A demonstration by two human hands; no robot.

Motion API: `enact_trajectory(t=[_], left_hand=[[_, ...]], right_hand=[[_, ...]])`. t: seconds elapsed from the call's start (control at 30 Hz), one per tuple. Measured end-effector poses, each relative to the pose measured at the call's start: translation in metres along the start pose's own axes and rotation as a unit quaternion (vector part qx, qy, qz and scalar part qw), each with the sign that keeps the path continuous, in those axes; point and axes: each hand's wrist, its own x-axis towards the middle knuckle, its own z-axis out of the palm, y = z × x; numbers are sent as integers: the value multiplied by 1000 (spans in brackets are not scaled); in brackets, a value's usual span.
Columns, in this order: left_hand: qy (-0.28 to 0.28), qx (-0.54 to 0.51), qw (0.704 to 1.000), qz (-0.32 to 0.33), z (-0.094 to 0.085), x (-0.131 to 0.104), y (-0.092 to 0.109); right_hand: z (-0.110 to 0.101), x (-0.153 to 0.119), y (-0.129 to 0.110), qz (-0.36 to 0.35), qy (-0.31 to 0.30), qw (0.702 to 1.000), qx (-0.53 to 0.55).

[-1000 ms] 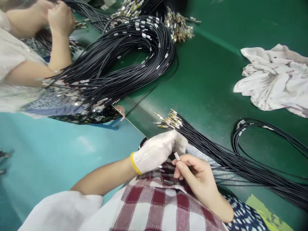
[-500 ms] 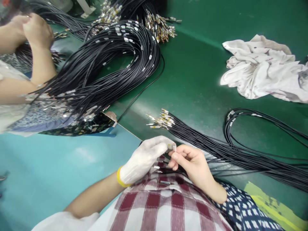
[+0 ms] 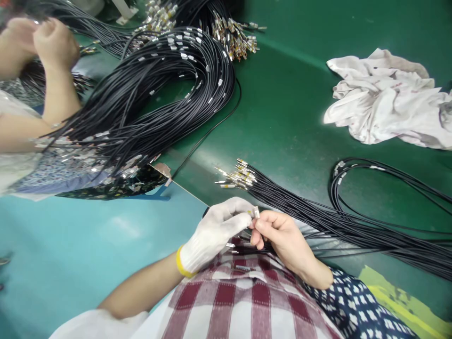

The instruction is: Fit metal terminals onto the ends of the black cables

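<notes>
My left hand (image 3: 217,230), in a white knitted glove with a yellow cuff, is closed in a pinch. My bare right hand (image 3: 284,238) meets it fingertip to fingertip. Between them a small white connector (image 3: 256,213) on a cable end shows, gripped by the fingers of both hands. Below the hands, more black cables (image 3: 259,248) with pale tips lie across my checked apron (image 3: 226,301). Just beyond, on the green table, a bundle of black cables (image 3: 300,202) ends in metal and yellow terminals (image 3: 240,176).
A thick loop of black cables (image 3: 219,84) with white tags hangs over the table edge at left. A co-worker's hands (image 3: 56,44) are behind it. A crumpled white cloth (image 3: 384,99) lies at right, above a smaller cable loop (image 3: 339,183). Yellow-green material (image 3: 399,301) sits lower right.
The white connector now stands more exposed above my fingertips. Both hands have shifted slightly, with the left wrist a little to the right. The cables on the table stay put.
</notes>
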Motion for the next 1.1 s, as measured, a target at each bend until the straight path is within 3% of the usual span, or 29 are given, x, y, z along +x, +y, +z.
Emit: enact_trajectory(t=[0.3,0.4,0.63,0.93,1.1], left_hand=[[-8,-69,998,12,3,-3,-3],[10,-74,997,31,7,-3,-7],[-6,-136,991,17,16,-1,-14],[-7,-185,982,32,16,2,-25],[2,-197,980,29,17,4,-24]], right_hand=[[1,-5,0,-21,-47,997,-50],[2,-8,3,-52,-31,995,-85],[6,-14,7,-143,16,974,-173],[7,-7,6,-89,-9,991,-103],[5,-9,-2,-93,-27,977,-191]])
